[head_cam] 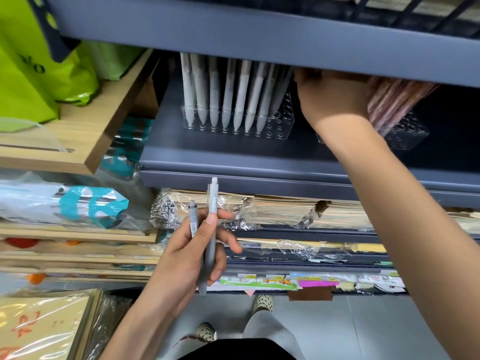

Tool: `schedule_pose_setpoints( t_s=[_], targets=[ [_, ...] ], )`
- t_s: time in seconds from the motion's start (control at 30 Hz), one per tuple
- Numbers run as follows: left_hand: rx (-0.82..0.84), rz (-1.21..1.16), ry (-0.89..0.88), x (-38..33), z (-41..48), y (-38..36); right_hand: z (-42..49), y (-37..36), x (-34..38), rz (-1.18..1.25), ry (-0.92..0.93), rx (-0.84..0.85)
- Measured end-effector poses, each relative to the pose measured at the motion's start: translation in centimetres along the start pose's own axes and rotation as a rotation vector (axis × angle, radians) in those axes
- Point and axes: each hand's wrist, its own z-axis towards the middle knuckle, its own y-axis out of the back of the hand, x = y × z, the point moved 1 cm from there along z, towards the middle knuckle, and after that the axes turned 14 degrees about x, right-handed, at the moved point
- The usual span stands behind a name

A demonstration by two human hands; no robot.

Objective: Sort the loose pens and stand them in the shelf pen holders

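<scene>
My left hand grips two grey pens in front of the lower shelves: a long light grey pen pinched under the thumb and a shorter dark-tipped pen beside it. On the grey shelf stands a clear pen holder with several grey pens upright in it. My right hand reaches into the shelf between that holder and a second clear holder with pink pens. Its fingers are hidden under the upper shelf edge, touching the pink pens.
The upper grey shelf overhangs the holders closely. Green bags sit on a wooden shelf at the left. Wrapped paper stacks fill the shelves below. Packaged goods lie at the lower left, and my feet are on the grey floor.
</scene>
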Motion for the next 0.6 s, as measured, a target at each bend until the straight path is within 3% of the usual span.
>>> schedule_pose_setpoints(
  t_s=[0.27,0.4,0.6],
  targets=[
    [-0.033,-0.118,0.003,-0.1,0.1,0.4,0.0,-0.5,-0.6,0.045,-0.024,0.042],
    [0.017,-0.041,-0.037,-0.4,0.3,0.2,-3.4,-0.5,-0.6,0.556,0.055,0.018],
    [0.065,-0.002,-0.067,-0.4,0.8,-0.8,-9.8,-2.6,-0.3,0.69,0.118,0.523]
  ],
)
